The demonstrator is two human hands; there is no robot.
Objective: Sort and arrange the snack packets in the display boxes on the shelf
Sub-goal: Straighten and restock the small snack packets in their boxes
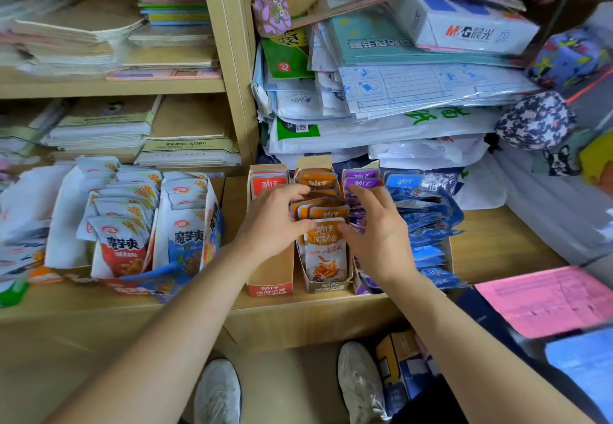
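Head view: on the wooden shelf [199, 304] a red box [270, 286] and an orange box [323, 286] are stood side by side. Rows of purple packets [361, 178] and blue packets [428, 224] are lined up just to their right. A few red packets [268, 182] are seen at the far end of the red box.

The orange packets [326, 251] are stood upright in the orange box, and the middle ones are tilted and fanned between the two hands. The left hand [277, 221] is held over the red box and reaches into the orange row. Its grip is closed on the middle orange packets, with the fingers curled over their tops and the thumb laid against the near front packet. The right hand [378, 228] is placed on the other side of the same row. Its grip is wide, with the fingers spread and nearly straight over the purple packets and the thumb touching the right edge of the front orange packet.

The blue packets are piled loosely, some hanging over the right side. Far left on the shelf, white packets [122, 244] are packed in a larger open box. Behind the rows, a stack of wrapped paper goods [398, 85] is piled, and a pink sheet [547, 301] is laid at near right.
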